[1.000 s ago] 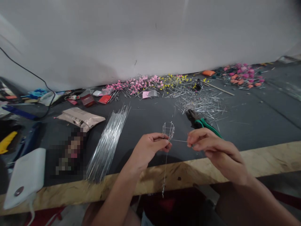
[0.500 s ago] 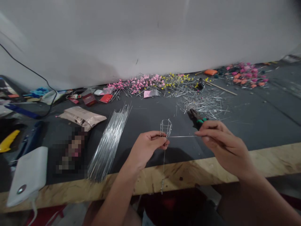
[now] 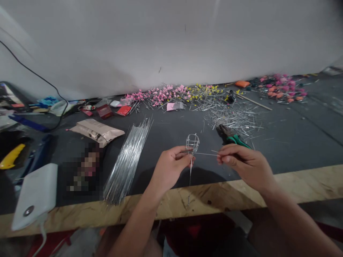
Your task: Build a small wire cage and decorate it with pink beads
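Note:
My left hand [image 3: 174,164] pinches the lower end of a small wire basket [image 3: 192,142], a cage-like shape of bent silver wire that points up. A twisted wire stem [image 3: 190,182] hangs down from it past the fingers. My right hand [image 3: 243,162] is closed on the free end of a thin wire [image 3: 206,154], which runs straight across from the left fingers. Just behind the right hand lie pliers [image 3: 233,137] with green and black handles, resting on the table.
Left of my hands lies a bundle of straight wires [image 3: 130,160]. Along the wall are pink flower stems [image 3: 160,94], yellow ones [image 3: 203,92] and loose wire pieces [image 3: 233,117]. At left sit a beige packet [image 3: 98,131], a white power bank [image 3: 37,196] and a yellow-handled tool [image 3: 12,157].
My right hand has moved slightly left, closer to my left hand, uncovering more of the pliers' green handles. The span of wire between the hands looks shorter. The left hand keeps its hold.

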Motion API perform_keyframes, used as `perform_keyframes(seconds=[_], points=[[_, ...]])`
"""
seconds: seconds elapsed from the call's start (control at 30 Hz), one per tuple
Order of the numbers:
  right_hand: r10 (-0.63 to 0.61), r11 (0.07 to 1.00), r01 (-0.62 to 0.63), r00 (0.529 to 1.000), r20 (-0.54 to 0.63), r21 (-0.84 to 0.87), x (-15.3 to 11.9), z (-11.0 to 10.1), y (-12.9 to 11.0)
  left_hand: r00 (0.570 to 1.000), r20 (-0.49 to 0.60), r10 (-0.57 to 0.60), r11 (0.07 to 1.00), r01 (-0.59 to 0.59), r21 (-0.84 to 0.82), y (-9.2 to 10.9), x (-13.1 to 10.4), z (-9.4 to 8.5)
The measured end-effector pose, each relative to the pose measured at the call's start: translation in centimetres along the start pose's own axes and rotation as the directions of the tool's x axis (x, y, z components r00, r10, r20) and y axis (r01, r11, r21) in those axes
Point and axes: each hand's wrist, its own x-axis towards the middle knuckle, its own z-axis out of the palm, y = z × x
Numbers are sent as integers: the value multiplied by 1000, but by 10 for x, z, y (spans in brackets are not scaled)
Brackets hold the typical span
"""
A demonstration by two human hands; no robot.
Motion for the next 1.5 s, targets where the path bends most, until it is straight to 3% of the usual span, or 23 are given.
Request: perform_keyframes(seconds=[0.13, 0.33, 0.47, 0.63, 0.9, 1.1, 1.5], points=[[81, 995, -75, 992, -97, 58, 3, 14, 7, 998, 37, 54, 998, -54, 7, 0, -2, 6], [-16, 999, 9, 976, -217, -32, 8, 23, 6, 983, 41, 180, 969, -184, 164, 0, -7, 15], [83, 996, -76, 960, -268, 34, 8, 28, 5, 972, 68, 226, 929, -236, 286, 4, -10, 18], [138, 985, -108, 958, -251, 133, 7, 28, 11, 968, 66, 242, 907, -250, 339, 6, -10, 18], [176, 932, -122, 976, -131, 341, 9, 23, 21, 961, 86, 263, 905, -277, 324, 4, -9, 17], [165, 959, -94, 952, -257, 268, 12, 28, 18, 959, 105, 262, 882, -283, 378, 4, -9, 18], [139, 973, -89, 962, -236, 212, 14, 31, 11, 966, 90, 244, 920, -259, 295, 3, -8, 18]])
